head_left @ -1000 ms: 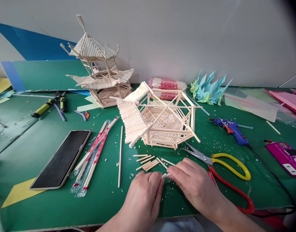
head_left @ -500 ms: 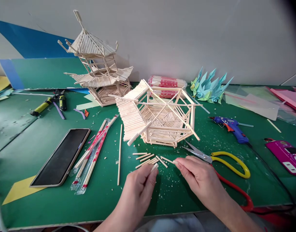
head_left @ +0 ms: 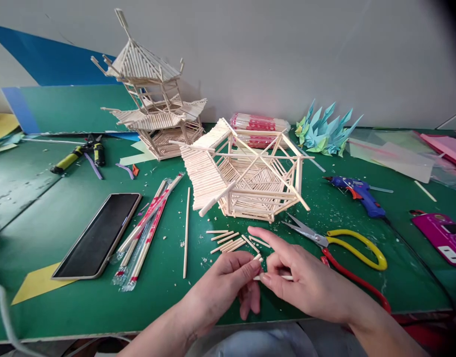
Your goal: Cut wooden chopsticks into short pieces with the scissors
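My left hand (head_left: 231, 275) pinches short wooden sticks (head_left: 258, 257) between thumb and forefinger; only their ends show. Close beside it, my right hand (head_left: 298, 272) is closed on another short wooden stick (head_left: 287, 277), its forefinger stretched out above the table. Just beyond my hands lies a loose pile of cut sticks (head_left: 228, 241). Behind the pile stands a six-sided stick frame (head_left: 265, 198), its left side covered by a roof panel of close-laid sticks (head_left: 203, 176). One long stick (head_left: 186, 233) lies to the left of the pile.
Scissors (head_left: 320, 239) with yellow and red handles lie right of my hands. Farther right are a blue glue gun (head_left: 358, 193) and a magenta device (head_left: 438, 235). Left are wrapped chopsticks (head_left: 148, 238), a phone (head_left: 97, 238) and pliers (head_left: 79, 153). A stick pagoda (head_left: 149, 114) stands behind.
My hands have come together and moved nearer the table's front edge. My right forefinger has straightened out. The view has shifted slightly.
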A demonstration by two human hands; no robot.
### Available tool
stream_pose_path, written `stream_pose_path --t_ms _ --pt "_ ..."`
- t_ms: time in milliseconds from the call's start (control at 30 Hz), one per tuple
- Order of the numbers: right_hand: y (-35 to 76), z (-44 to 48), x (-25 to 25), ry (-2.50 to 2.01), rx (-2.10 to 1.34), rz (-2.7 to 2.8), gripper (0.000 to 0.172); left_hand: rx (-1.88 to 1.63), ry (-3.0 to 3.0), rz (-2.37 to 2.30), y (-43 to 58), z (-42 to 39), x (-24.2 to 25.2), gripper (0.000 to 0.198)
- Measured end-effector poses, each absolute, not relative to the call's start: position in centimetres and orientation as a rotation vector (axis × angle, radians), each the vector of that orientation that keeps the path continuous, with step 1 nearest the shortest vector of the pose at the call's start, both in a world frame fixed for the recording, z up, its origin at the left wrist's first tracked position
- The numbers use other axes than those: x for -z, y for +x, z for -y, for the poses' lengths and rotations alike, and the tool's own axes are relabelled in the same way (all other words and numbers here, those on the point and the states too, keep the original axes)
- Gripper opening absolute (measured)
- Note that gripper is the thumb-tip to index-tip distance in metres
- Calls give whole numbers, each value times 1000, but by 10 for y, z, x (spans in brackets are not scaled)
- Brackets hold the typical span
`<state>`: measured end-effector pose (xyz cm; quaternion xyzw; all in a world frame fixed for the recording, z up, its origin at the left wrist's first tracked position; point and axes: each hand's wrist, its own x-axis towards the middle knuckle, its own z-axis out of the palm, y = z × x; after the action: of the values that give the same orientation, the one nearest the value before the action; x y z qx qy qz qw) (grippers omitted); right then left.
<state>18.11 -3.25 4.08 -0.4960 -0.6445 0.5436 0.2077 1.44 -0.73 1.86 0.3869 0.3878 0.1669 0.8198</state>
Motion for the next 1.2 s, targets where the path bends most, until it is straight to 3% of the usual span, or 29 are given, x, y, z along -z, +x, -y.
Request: stream_pose_path --t_ms 133,300,567,1200 --pt "177 28 -33 -1321 -1539 1534 60 -471 673 -771 16 9 -17 29" --pt "171 29 -19 -1324 -1411 1168 15 -555 537 -761 17 10 -13 22" --pt "169 25 -13 -1349 -1464 1132 23 -491 567 -696 18 6 -15 23" --pt "166 23 -9 -1402 -1329 1147 23 -499 523 -680 17 4 -9 22"
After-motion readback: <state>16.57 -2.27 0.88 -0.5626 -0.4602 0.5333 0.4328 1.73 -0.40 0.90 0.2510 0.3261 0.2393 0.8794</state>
